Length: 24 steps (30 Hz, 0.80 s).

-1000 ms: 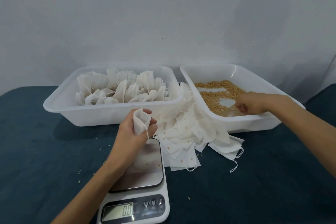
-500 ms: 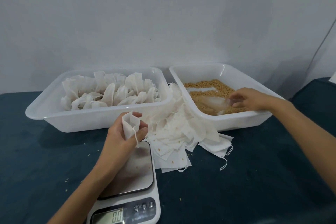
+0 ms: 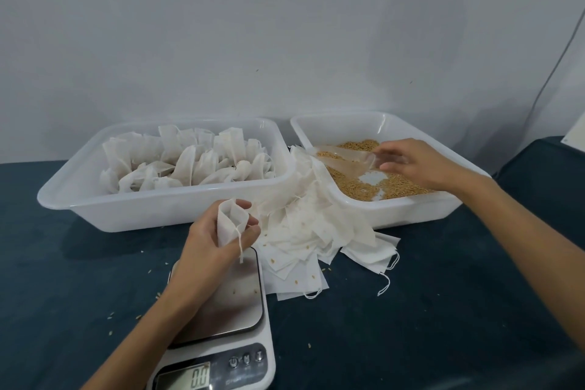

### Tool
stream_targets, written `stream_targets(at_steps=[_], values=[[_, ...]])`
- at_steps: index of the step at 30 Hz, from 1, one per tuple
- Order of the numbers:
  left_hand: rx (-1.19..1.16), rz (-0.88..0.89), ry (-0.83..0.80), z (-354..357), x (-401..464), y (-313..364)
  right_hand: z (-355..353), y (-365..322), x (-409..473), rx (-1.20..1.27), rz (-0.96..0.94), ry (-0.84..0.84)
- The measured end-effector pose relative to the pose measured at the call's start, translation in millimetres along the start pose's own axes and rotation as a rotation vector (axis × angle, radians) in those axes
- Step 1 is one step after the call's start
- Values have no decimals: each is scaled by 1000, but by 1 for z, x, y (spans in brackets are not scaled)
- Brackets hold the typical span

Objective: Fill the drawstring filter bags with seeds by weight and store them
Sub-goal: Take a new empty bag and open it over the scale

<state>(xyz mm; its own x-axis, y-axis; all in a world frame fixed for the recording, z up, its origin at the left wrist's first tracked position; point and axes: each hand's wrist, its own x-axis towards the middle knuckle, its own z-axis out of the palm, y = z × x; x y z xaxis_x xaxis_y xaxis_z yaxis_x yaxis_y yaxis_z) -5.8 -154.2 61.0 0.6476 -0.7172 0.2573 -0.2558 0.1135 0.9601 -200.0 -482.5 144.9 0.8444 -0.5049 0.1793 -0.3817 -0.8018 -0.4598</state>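
My left hand [image 3: 215, 241] holds an open white filter bag [image 3: 230, 225] upright above the steel plate of the kitchen scale [image 3: 228, 304], its string hanging down. My right hand [image 3: 414, 165] grips the handle of a clear plastic scoop [image 3: 345, 158] carrying some seeds, lifted over the right white tub [image 3: 411, 209]. Brown seeds [image 3: 357, 190] cover that tub's floor. The scale display [image 3: 199, 375] reads 0.0.
The left white tub [image 3: 158, 209] holds several filled, tied bags [image 3: 190, 165]. A heap of flat empty bags [image 3: 316, 231] lies between the tubs and the scale. Loose seeds dot the dark blue table cover [image 3: 411, 326]. A grey wall stands close behind.
My right hand has lifted the clear scoop with seeds out of the seed layer and moved it left. My left hand keeps holding the open bag over the scale.
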Motion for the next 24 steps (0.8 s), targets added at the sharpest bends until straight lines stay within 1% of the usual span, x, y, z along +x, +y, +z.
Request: stream_targets(at_steps=[6, 10, 14, 21, 24], values=[[6, -15, 8, 1, 0, 2, 11, -67, -9, 58, -161, -75], [0, -40, 19, -1, 0, 2, 11, -101, -14, 21, -241, -83], [12, -41, 30, -3, -1, 2, 5, -119, -15, -65, -335, -90], [-38, -51, -20, -5, -4, 7, 1, -130, -13, -210, -386, -112], [6, -82, -26, -5, -3, 9, 3, -133, -14, -275, -415, -116]])
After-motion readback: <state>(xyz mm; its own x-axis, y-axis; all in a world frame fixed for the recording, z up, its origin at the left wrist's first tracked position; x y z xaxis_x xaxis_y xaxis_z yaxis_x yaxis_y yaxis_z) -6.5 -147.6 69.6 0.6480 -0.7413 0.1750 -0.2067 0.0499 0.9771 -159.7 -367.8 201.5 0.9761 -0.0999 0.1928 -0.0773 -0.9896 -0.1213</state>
